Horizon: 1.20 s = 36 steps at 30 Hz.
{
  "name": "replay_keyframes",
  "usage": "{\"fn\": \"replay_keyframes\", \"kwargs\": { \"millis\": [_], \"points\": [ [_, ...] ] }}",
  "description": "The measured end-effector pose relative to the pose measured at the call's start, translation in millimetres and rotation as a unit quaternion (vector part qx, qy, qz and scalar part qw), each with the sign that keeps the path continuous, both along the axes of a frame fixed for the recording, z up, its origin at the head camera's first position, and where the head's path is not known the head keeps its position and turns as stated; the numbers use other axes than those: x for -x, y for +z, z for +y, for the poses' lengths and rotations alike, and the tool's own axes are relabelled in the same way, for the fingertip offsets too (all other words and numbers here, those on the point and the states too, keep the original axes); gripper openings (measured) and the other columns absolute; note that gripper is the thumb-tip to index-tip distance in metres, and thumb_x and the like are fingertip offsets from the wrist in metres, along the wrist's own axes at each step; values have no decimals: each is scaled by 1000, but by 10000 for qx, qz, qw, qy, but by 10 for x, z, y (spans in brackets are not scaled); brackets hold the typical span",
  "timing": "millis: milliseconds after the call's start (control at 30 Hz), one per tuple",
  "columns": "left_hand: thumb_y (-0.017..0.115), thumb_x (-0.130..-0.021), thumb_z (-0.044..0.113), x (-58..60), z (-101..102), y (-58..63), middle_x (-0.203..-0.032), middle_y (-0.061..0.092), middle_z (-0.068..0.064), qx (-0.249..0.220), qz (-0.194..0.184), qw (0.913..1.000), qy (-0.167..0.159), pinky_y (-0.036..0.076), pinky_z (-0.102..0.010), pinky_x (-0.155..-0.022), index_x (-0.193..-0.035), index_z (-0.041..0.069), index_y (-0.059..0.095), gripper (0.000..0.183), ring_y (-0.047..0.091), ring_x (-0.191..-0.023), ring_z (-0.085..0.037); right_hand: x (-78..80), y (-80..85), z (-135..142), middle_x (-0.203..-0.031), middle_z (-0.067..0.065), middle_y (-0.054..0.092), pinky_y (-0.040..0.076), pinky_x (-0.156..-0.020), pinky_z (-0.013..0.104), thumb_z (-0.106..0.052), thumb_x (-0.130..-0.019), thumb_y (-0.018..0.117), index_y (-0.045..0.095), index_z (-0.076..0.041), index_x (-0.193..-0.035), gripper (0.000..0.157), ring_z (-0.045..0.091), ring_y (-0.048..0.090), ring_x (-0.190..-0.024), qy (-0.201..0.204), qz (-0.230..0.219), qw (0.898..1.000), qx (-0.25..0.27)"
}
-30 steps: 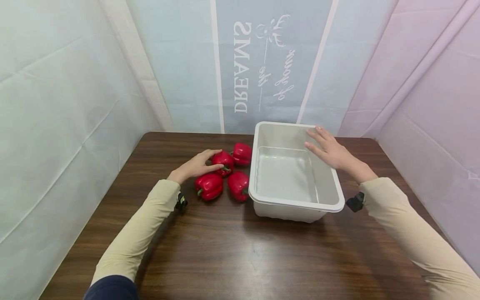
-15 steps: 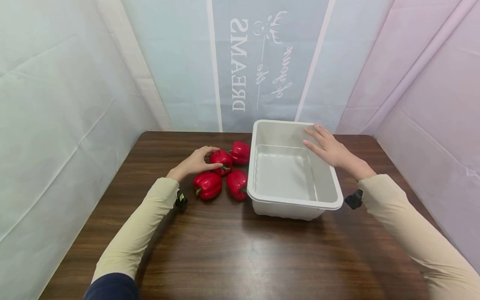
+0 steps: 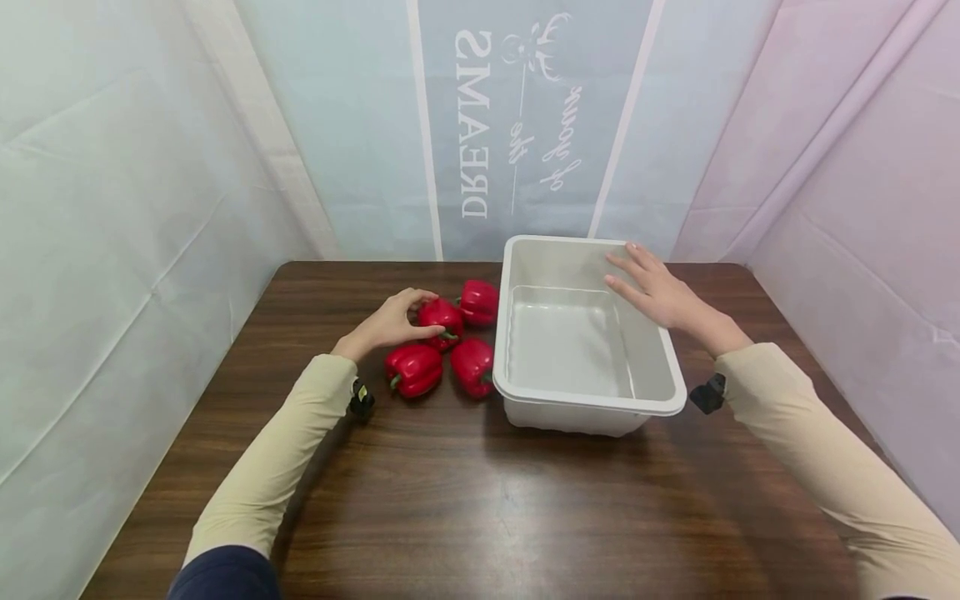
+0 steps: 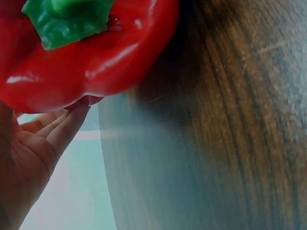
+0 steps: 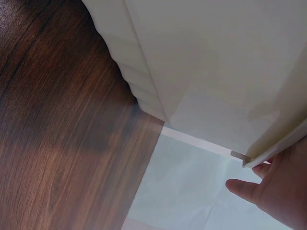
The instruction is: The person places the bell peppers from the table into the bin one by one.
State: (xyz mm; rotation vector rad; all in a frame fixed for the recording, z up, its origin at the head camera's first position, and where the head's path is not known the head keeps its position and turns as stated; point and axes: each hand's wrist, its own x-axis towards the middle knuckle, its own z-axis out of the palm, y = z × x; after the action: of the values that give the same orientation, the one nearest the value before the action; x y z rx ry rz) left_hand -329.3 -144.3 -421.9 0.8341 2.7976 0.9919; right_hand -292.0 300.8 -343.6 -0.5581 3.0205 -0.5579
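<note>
In the head view my left hand [image 3: 386,323] holds a red bell pepper [image 3: 441,322], its thumb on the near side and its fingers curled round the far side. Close by lie more red bell peppers: one just in front [image 3: 415,370], one to the right [image 3: 473,367] and one behind [image 3: 478,302]. A large red pepper [image 4: 110,67] with a green stem fills the top of the left wrist view and hides part of that hand. My right hand [image 3: 660,298] rests with fairly straight fingers over the right rim of a white plastic bin [image 3: 585,398].
The bin stands on a dark wood-grain table [image 3: 450,500], right of the peppers, with nothing seen inside it. Pale cloth hangs behind the table, with a printed panel [image 3: 517,125], and on both sides. Dark wrist cameras sit under both wrists.
My left fingers have curled a little closer round the pepper. The right hand stays at the bin's rim. The whole head view has shifted slightly.
</note>
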Motion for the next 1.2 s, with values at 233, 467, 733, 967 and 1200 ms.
{"fn": "replay_keyframes", "kwargs": {
  "millis": [233, 467, 733, 967, 1200],
  "points": [
    [73, -75, 44, 8, -24, -14, -115, 54, -7, -68, 8, 10000, -26, 49, -37, -88, -127, 12, 50, 65, 55, -105, -23, 3, -10, 5, -155, 14, -1, 4, -108, 63, -53, -96, 29, 26, -14, -147, 64, 30, -8, -142, 12, 65, 9999, 110],
    [74, -75, 43, 29, -72, -52, -115, 54, -5, -183, 30, 9998, -15, 49, -36, -88, -127, 14, 50, 64, 55, -104, -22, 1, -20, 0, -155, 15, 1, 4, -108, 62, -51, -97, 30, 27, -12, -146, 63, 30, -7, -142, 18, 118, 9997, 207],
    [74, -76, 41, 21, -94, -23, -113, 52, -5, -372, 50, 9993, -23, 50, -36, -88, -127, 13, 51, 63, 55, -107, -22, -10, -21, -19, -155, 18, 3, 4, -108, 62, -49, -97, 31, 26, -11, -147, 62, 33, -5, -142, 47, 170, 9994, 308],
    [74, -75, 41, 3, -99, 14, -114, 51, -5, -537, 121, 9985, 4, 51, -36, -87, -126, 14, 51, 62, 55, -105, -22, 1, -35, -15, -154, 18, 5, 4, -109, 62, -48, -97, 32, 25, -10, -147, 63, 33, -4, -142, 63, 226, 9990, 390],
    [75, -75, 38, 6, -95, 53, -114, 51, -3, -840, 179, 9963, -6, 52, -36, -87, -125, 14, 52, 60, 57, -103, -19, 1, -29, -8, -154, 18, 5, 4, -109, 62, -48, -97, 32, 25, -11, -147, 62, 32, -4, -142, 76, 242, 9989, 393]
  ]
}}
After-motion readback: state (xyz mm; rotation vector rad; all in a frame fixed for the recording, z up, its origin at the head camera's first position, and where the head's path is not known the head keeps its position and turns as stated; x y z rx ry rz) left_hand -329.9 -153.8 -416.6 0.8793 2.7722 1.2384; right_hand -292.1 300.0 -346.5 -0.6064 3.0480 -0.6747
